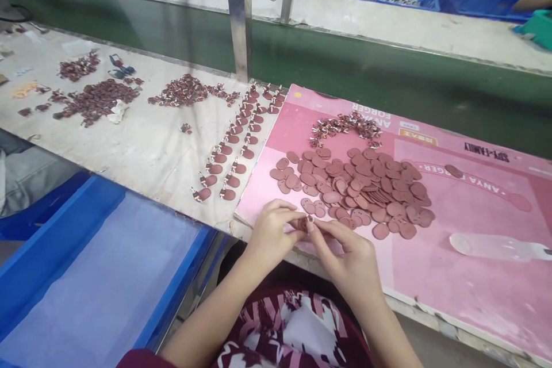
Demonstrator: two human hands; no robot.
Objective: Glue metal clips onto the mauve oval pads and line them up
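The left hand and right hand meet fingertip to fingertip, both pinched on one small brown oval tag at the near edge of the pink board. Just beyond lies the heap of loose tags. Bare board spreads to the right; finished tags in rows lie left on the worktop.

Desk: pale, worn, speckled surface. A pink printed board lies on its right part, bearing a heap of brown oval tags, a smaller cluster of clips behind it and a clear plastic piece to the right. Left of the board, assembled tags lie in two rows. Further left, loose piles of small brown parts.
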